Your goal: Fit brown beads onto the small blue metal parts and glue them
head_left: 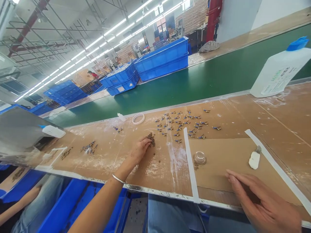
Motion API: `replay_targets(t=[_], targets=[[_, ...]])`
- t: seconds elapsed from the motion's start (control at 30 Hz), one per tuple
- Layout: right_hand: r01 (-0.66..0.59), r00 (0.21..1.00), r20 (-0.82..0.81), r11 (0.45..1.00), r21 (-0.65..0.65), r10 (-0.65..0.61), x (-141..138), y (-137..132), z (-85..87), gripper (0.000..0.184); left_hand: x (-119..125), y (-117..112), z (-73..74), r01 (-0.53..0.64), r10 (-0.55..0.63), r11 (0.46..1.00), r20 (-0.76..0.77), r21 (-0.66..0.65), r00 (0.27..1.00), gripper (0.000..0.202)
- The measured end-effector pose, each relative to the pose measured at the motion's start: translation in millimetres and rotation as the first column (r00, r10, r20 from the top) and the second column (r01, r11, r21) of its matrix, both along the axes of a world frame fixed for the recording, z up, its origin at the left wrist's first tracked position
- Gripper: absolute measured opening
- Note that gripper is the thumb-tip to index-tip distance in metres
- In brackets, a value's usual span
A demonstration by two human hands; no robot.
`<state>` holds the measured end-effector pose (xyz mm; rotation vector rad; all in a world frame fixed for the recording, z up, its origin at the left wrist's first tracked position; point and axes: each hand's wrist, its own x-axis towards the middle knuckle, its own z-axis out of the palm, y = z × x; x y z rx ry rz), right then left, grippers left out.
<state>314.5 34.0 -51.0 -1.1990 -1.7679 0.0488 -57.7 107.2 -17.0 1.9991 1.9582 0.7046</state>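
A heap of small brown pieces (152,139) on the table (104,163) touches the left hand's (139,150) bunched fingertips, the right hand (266,201) well apart, fingertips narrowed, both grips unclear.

The left hand (140,150) touches small brown pieces (151,139)

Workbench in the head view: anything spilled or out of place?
Yes, slightly. A few loose brown bits lie apart from the pile at the left hand, as if strayed. A dark stain marks the cardboard by the clear dish, perhaps a spill; whether it is wet, I can't tell.
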Motion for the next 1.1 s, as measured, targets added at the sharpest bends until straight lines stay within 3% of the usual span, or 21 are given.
replay_targets(t=[0.1, 0.23, 0.37, 0.47, 0.63, 0.87, 1.1], targets=[[-0.015, 1.000, -0.012, 1.000, -0.006, 0.015, 1, -1, -2.0, 0.016, 6, -12, 4.1, -0.061, 0.062, 0.998, 0.062, -0.019, 0.996, 0.017], [0.005, 1.000, -0.018, 1.000, -0.015, -0.005, 1, -1, -3.9, 0.014, 26, -44, 10.2, -0.062, 0.082, 0.990, 0.163, -0.126, 0.983, 0.013], [-0.013, 0.998, -0.063, 0.999, -0.048, 0.010, -1, -2, -3.6, 0.014, 42, -69, 10.1, -0.040, 0.163, 0.944, 0.355, -0.328, 0.921, 0.013], [0.013, 0.998, -0.059, 0.998, -0.069, -0.017, -2, -3, -2.1, 0.014, 42, -76, 6.6, -0.076, 0.232, 0.930, 0.412, -0.361, 0.881, 0.017], [0.057, 0.998, 0.015, 0.998, -0.030, -0.056, -3, -4, 2.0, 0.013, 30, -81, 6.4, -0.155, 0.231, 0.952, 0.290, -0.264, 0.929, 0.014], [0.007, 0.993, -0.113, 0.978, -0.210, -0.031, -2, -7, -8.7, 0.019, 26, -97, 8.0, -0.167, 0.171, 0.985, 0.080, -0.049, 0.982, 0.016], [-0.007, 0.989, -0.144, 0.972, -0.237, -0.028, 0, -7, -14.0, 0.019, 36, -109, -9.9, 0.082, -0.060, 0.983, -0.133, 0.163, 0.989, 0.017]])
